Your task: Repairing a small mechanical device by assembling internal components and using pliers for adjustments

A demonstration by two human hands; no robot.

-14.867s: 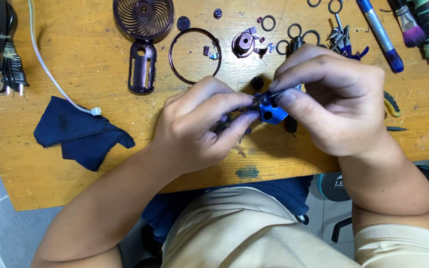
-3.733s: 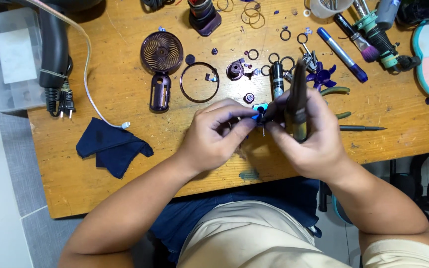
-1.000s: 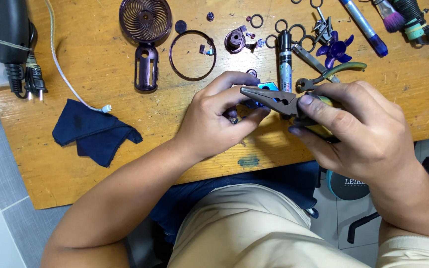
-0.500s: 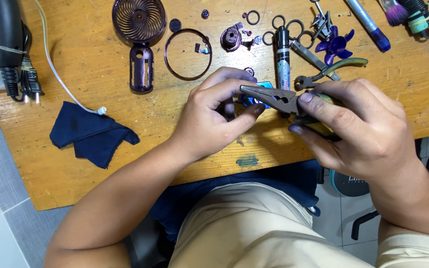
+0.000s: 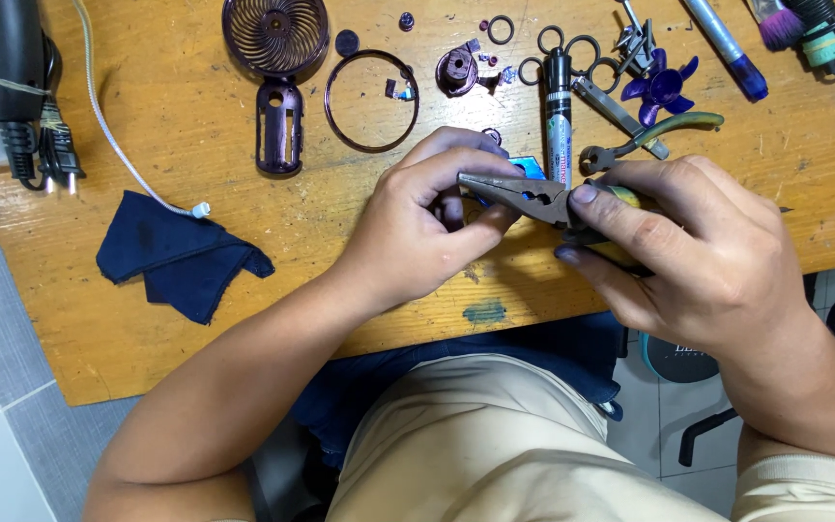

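Steel pliers (image 5: 524, 196), clamped in the right hand's (image 5: 688, 242) grip, point into the left hand's (image 5: 427, 227) closed grip.

The pliers (image 5: 524, 196) gripped in the right hand (image 5: 688, 242) are of dull, dark metal, worn matt along the nose. The table (image 5: 195, 116) is of bare yellowish wood, rough and stained with scuffs and paint spots. The fan grille (image 5: 275, 34) and the ring (image 5: 371, 101) are of glossy purple plastic, as is the propeller (image 5: 664, 87). The folded rag (image 5: 181, 253) is of soft, matt navy cloth. The power cord (image 5: 31, 145) is sheathed in smooth black plastic.
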